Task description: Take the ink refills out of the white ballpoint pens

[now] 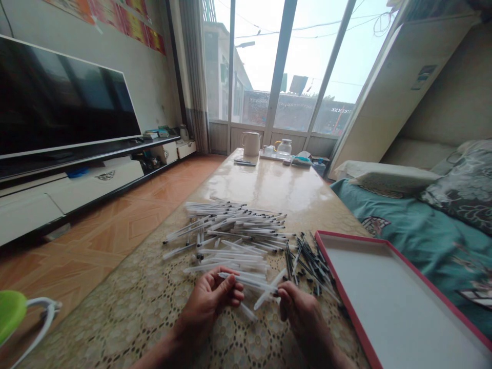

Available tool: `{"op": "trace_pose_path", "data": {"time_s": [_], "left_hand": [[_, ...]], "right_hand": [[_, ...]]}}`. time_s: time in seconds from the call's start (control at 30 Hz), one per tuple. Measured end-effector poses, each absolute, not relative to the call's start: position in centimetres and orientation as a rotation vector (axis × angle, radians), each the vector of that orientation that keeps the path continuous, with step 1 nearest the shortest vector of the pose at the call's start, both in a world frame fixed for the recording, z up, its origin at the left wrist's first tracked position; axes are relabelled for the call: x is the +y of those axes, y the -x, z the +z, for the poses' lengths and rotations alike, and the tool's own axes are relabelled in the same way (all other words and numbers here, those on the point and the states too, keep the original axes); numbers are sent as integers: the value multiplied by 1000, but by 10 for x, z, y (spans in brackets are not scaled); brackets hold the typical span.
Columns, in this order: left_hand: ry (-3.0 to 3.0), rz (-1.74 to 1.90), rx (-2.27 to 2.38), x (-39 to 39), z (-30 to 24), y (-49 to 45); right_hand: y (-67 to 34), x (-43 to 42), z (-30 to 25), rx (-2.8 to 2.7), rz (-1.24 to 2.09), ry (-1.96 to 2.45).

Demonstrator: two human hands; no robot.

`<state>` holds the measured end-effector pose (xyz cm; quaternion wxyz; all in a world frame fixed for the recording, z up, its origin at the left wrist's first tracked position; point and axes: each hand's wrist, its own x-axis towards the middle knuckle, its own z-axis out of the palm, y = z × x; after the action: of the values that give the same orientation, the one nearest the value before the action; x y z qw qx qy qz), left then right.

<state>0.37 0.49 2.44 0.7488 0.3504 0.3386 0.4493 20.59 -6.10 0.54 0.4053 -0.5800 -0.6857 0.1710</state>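
Observation:
Between my two hands is a translucent white pen barrel point(251, 281). My left hand point(215, 293) is closed on its left part, thumb pressed over the fingers. At the barrel's right end, my right hand point(298, 307) pinches near a small black piece, partly hidden by the fingertips. Just beyond lies a pile of similar white pen barrels point(234, 223), many with black ends. Loose barrels point(269, 292) lie under and beside the held one. Right of the pile is a heap of thin black pen parts point(307, 256), with small black bits near it.
A shallow white box lid with a red rim point(355, 237) lies at the table's right. A pitcher point(251, 144), a glass jug point(284, 148) and a tissue pack point(302, 160) stand at the far end. A bed point(349, 205) flanks the right, a green seat point(11, 312) the left.

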Motion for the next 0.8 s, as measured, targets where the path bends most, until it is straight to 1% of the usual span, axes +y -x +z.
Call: {"op": "trace_pose_path", "data": {"time_s": [0.4,0.7,0.8], "left_hand": [[-792,966,751,7,22,-3],[-742,988,765,9,24,-1],[-764,971,750,8,23,-4]], "right_hand": [[-207,-59,-1,-1676,496,1405],[-200,-58,18,-1228,1098,1213],[-199,-57,20,-1114,1245,1168]]}}
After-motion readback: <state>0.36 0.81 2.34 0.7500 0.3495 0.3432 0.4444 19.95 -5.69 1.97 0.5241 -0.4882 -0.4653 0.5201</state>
